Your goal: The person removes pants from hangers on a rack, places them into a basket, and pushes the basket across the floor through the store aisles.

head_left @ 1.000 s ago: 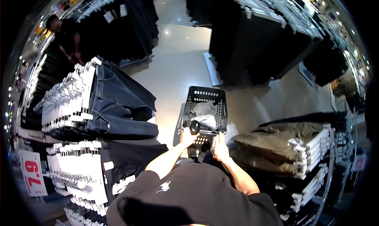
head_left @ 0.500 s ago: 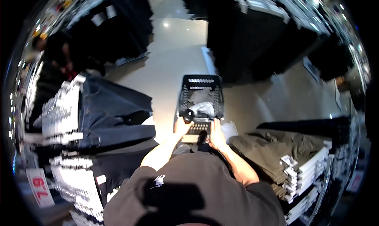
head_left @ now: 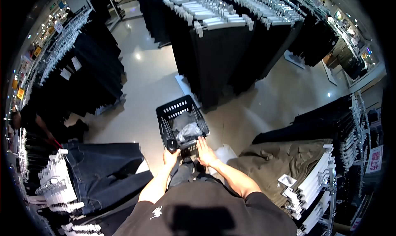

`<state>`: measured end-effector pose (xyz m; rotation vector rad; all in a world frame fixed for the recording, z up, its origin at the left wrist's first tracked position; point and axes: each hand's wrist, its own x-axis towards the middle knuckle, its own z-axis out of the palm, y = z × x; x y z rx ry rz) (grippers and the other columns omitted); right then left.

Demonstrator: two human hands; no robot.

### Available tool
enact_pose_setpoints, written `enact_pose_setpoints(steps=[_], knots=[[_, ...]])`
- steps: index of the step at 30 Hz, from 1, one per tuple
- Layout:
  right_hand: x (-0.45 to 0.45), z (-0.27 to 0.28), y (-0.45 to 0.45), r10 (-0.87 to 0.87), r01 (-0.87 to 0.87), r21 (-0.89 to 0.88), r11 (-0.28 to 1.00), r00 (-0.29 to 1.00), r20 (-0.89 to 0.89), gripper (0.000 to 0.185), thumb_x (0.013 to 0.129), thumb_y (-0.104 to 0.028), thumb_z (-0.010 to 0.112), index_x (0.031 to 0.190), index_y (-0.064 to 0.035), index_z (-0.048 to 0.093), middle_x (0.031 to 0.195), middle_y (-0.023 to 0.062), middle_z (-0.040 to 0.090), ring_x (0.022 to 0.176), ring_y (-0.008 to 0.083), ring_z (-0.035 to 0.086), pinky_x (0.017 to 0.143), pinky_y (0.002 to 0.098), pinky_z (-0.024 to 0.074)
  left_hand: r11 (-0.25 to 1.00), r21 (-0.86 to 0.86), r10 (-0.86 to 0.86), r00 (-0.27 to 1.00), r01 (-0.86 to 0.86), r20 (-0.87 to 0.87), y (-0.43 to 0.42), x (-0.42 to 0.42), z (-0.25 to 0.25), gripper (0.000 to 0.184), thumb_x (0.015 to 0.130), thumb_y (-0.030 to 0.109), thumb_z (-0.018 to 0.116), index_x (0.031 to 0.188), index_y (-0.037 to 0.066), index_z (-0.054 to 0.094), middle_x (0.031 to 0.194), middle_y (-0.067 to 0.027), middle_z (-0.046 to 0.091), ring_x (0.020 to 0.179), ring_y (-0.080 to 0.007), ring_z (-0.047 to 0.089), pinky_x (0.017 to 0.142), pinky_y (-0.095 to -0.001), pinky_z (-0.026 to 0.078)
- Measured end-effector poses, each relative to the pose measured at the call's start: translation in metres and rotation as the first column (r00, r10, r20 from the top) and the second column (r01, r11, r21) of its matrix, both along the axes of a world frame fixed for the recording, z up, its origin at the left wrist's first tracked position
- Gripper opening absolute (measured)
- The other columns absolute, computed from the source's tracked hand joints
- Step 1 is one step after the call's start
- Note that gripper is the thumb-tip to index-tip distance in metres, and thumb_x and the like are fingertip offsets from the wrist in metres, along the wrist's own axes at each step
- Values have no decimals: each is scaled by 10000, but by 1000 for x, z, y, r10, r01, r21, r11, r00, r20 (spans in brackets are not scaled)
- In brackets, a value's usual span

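Left hand (head_left: 169, 157): fingers closed around black round-ended object (head_left: 171, 145). Black basket (head_left: 174, 104): just ahead of both hands, long axis running away from body. Right hand (head_left: 206, 152): fingers straight, unclenched, at basket's near-right corner.

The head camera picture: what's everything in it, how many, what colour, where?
Basket: one, black, centre
Bundles: some, grey, in basket
Jeans: some, dark blue, lower left
Trousers: several, brown, right
Clothes: many, black, ahead and left
Hangers: many, white, all around
Signs: several, yellow or white, both sides
Floor: one, grey, ahead
Other person: one, dark clothes, left edge
Object: one, black, rounded, in left hand
Shirt: one, black, bottom middle
Left hand: one, bare, holding object
Right hand: one, bare, basket's near edge
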<state>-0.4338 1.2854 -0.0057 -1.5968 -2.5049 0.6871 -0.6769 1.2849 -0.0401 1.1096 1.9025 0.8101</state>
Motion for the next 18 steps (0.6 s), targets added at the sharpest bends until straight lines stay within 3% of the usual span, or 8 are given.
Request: enact_pose_setpoints(steps=[2,5,6,7,11,13,15,18], knots=[[-3,10,15,-6,6,-53,999,1000,5,984,800,-219,761,1523,137,196,1640,303,100,1536,441,115,1181,477,356,999,-18,30,1000,-30,10,11,0,1,424,729,216,885,1057,22,699,1021,-132,734,951,-268,695,866,-398,534],[-7,3,40,19,-14,-55,998,997,78,988,808,-222,763,1536,116,186,1646,291,93,1540,434,107,1174,498,361,999,-20,24,998,-25,-54,30,-4,-12,442,727,230,890,1063,22,692,1025,-145,732,964,-306,699,873,-417,534],[-10,0,42,8,-3,-60,998,997,75,991,808,-221,764,1538,114,184,1647,289,91,1540,434,106,1172,501,362,994,-101,43,998,-38,48,37,-2,10,456,725,241,894,1072,23,692,1051,-154,728,989,-319,696,883,-425,531],[-14,-1,49,-4,8,-60,998,997,74,993,808,-221,764,1540,111,181,1649,287,89,1540,433,105,1170,504,363,999,-41,28,999,-30,-34,43,-6,-6,462,726,250,896,1078,28,695,1066,-153,726,1008,-316,692,901,-426,528],[-27,-5,79,-13,20,-72,997,995,102,1005,815,-247,754,1543,117,163,1653,287,64,1542,432,95,1159,508,376,998,-59,20,997,-24,-69,69,-18,-27,475,711,266,908,1079,41,707,1099,-158,721,1054,-331,683,936,-437,524],[-35,-1,91,-10,24,-103,994,992,128,1025,818,-257,752,1549,115,138,1655,287,42,1544,431,79,1179,503,349,994,-112,8,999,-13,-51,81,-26,-28,501,699,279,917,1084,41,704,1114,-164,717,1067,-337,679,940,-444,524],[-43,2,102,-21,38,-126,991,992,127,1031,820,-252,751,1553,111,125,1656,286,35,1545,431,74,1194,497,327,999,-44,3,992,-8,-126,92,-32,-29,548,682,303,926,1098,40,685,1095,-184,713,1050,-357,677,926,-465,527],[-58,7,115,-40,59,-146,988,991,126,1031,828,-243,751,1550,120,111,1655,288,31,1544,433,75,1222,474,280,1000,-14,17,996,-18,-93,106,-43,-24,530,685,294,923,1069,28,676,1069,-187,713,1031,-364,678,911,-464,527]])
